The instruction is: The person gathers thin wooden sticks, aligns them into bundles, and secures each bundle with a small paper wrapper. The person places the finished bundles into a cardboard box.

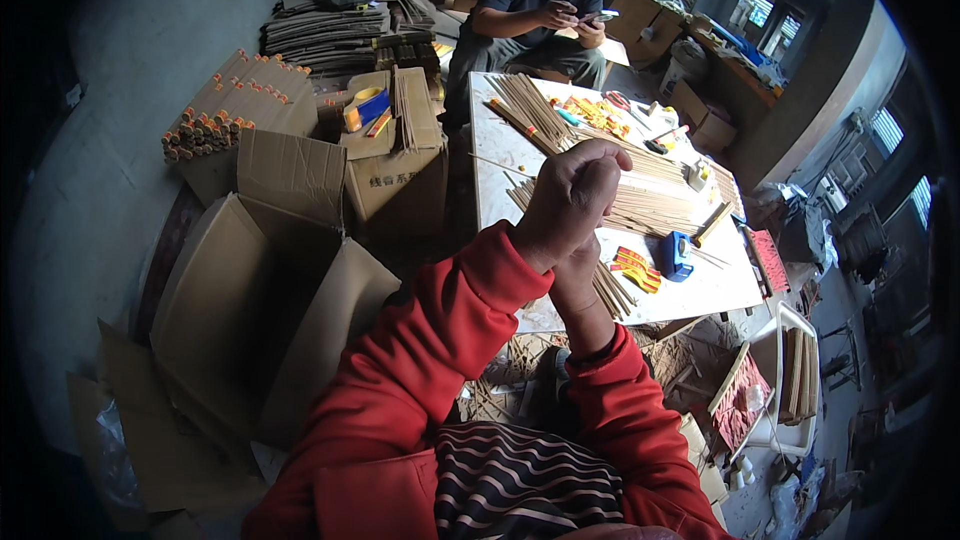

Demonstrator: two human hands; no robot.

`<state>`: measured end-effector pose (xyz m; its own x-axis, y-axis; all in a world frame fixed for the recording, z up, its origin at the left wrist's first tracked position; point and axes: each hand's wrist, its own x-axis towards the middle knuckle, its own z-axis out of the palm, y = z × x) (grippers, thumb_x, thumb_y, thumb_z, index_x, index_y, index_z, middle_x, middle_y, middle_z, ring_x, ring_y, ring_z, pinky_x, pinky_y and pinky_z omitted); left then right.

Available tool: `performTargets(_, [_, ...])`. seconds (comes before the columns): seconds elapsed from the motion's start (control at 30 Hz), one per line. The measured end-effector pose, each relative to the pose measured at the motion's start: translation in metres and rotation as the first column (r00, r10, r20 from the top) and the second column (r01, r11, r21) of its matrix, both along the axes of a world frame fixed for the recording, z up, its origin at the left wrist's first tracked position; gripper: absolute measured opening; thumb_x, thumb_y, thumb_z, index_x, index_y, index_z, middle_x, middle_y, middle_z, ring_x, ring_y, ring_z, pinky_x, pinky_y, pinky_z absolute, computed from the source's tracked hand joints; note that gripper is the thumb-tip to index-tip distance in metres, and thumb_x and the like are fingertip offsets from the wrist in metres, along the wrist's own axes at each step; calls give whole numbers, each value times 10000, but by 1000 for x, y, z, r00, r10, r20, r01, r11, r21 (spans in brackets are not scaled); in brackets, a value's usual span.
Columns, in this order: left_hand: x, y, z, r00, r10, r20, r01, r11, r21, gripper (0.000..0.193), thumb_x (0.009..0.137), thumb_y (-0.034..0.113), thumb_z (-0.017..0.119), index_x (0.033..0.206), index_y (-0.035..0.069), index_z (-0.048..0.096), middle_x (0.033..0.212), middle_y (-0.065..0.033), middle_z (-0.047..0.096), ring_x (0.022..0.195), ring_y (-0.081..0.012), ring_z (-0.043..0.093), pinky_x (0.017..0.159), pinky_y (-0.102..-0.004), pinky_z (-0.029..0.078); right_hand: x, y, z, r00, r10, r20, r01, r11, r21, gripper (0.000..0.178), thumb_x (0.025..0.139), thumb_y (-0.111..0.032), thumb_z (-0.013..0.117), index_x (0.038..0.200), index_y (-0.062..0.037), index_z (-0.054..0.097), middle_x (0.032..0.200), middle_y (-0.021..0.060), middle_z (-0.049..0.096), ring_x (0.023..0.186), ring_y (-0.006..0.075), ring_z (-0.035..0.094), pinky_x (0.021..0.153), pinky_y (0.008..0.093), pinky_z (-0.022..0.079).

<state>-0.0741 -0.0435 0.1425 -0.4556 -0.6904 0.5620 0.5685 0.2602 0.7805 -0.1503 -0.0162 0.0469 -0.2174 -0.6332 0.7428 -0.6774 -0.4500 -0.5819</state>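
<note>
My left hand [577, 198] is raised over the near edge of the white table [715, 295], its fingers curled closed. Whatever it may hold is hidden. Just below and partly behind it is my right hand [574, 283], its fingers out of sight; the two hands overlap. Thin brown sticks [645, 202], looking like incense sticks, lie in long rows across the table behind my hands. Close by on the right are red and yellow paper labels [637, 270] and a blue tape dispenser [677, 255].
An open cardboard box [225, 290] stands at my left, near stacked tied bundles [240, 100]. Across the table a seated person [540, 20] handles a phone. More labels [597, 116] lie at the table's far side. A white bin [797, 370] stands at right.
</note>
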Motion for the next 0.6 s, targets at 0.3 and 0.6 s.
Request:
performTargets(0.3, [5,5,8,999,38,-28,-39,997,-69,231,880,106,382,894,-64,538,493,34,401,410,1,296,375,-155,261,5,-3,6,980,117,162,-113,993,-38,270,727,-149,682,949,-27,590,844,89,630,778,195,610,653,310,466])
performTargets(0.6, [2,-15,-12,979,201,19,-178,905,-386,188,768,86,515,925,-15,535,742,-26,542,644,-92,491,634,-231,438,2,-3,-6,984,103,144,-108,994,31,265,749,-92,650,992,-42,559,857,114,621,776,200,606,677,305,471])
